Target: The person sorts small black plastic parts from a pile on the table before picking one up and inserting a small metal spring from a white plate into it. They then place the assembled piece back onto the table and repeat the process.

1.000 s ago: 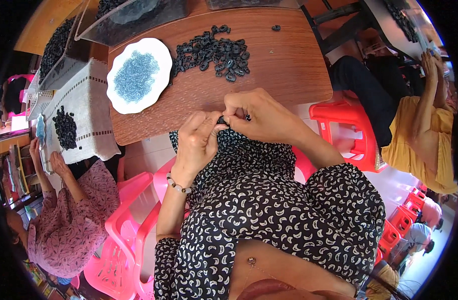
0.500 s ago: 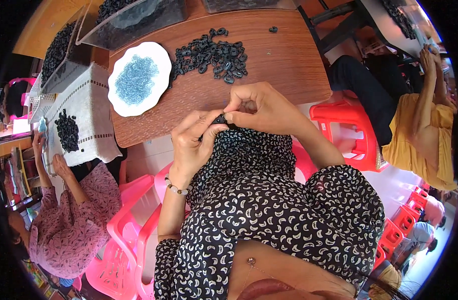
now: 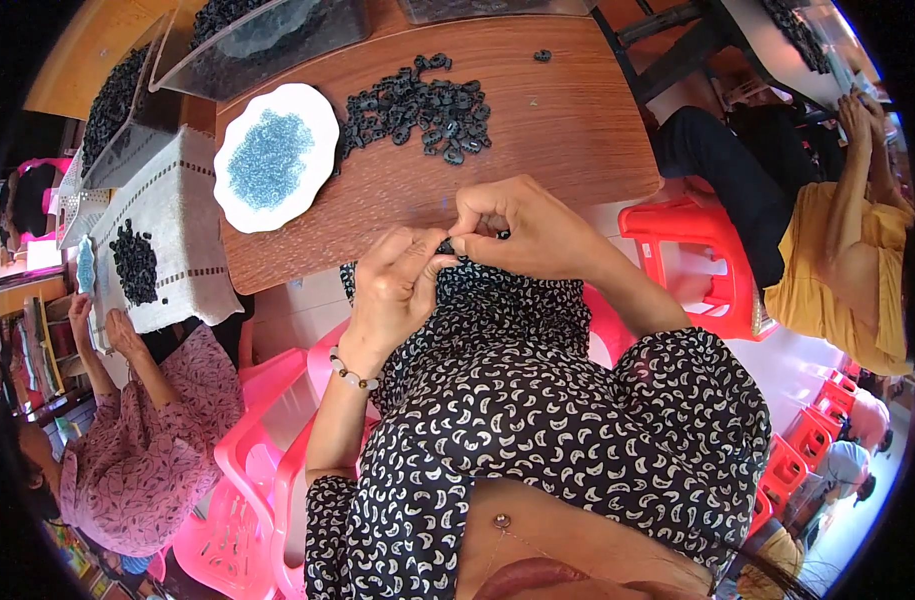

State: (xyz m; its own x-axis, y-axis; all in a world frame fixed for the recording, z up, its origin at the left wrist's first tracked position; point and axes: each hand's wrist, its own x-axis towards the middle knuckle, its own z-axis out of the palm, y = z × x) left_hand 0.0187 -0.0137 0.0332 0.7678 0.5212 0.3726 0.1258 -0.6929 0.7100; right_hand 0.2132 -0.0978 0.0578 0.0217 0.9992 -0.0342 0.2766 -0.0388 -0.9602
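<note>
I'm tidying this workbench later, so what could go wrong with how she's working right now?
Both hands pinch one small black part just past the edge of the wooden table, above her lap; if it slips, it probably falls to the floor. The pile of black parts lies loose beside the white plate of blue beads, so a reaching left hand or right hand might scatter either.

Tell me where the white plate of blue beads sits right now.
In the head view the white plate lies on the wooden table, up and to the person's left of the left hand, right beside the pile of black parts.
</note>
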